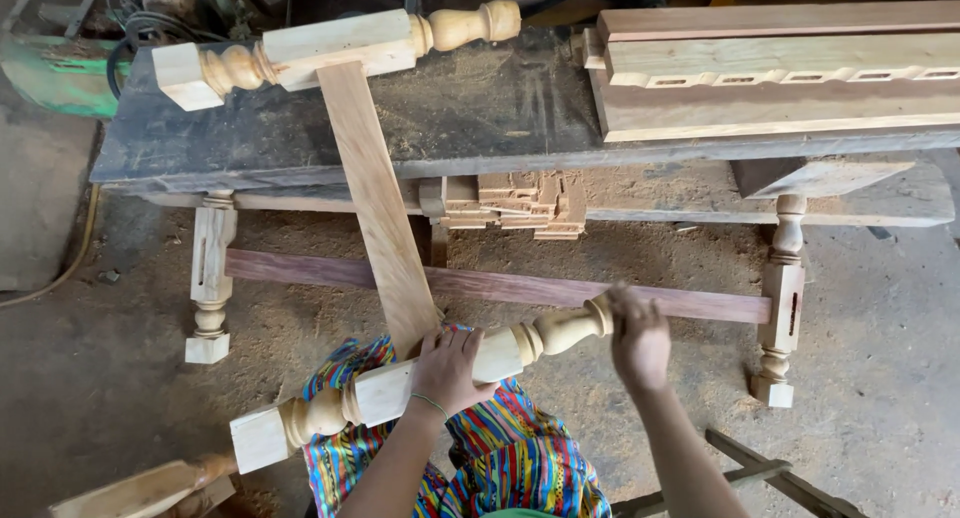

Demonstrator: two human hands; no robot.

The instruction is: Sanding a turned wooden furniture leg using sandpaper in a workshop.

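A pale turned wooden leg (pixel 330 410) lies slanted across my lap, over a bright striped skirt (pixel 510 458). My left hand (pixel 448 370) presses down on its square middle block, where a flat wooden rail (pixel 378 203) joins it. My right hand (pixel 638 340) grips the rounded end of the leg (pixel 570 326). The rail runs up to a second turned leg (pixel 340 50) lying on the dark workbench (pixel 480 108).
A long dark reddish board (pixel 500 286) lies on the sawdust floor between two turned legs (pixel 208 278) (pixel 782 298). Carved timber pieces (pixel 780 68) sit on the bench at right. Small wood blocks (pixel 515 206) are stacked under it. A green machine (pixel 55 73) stands far left.
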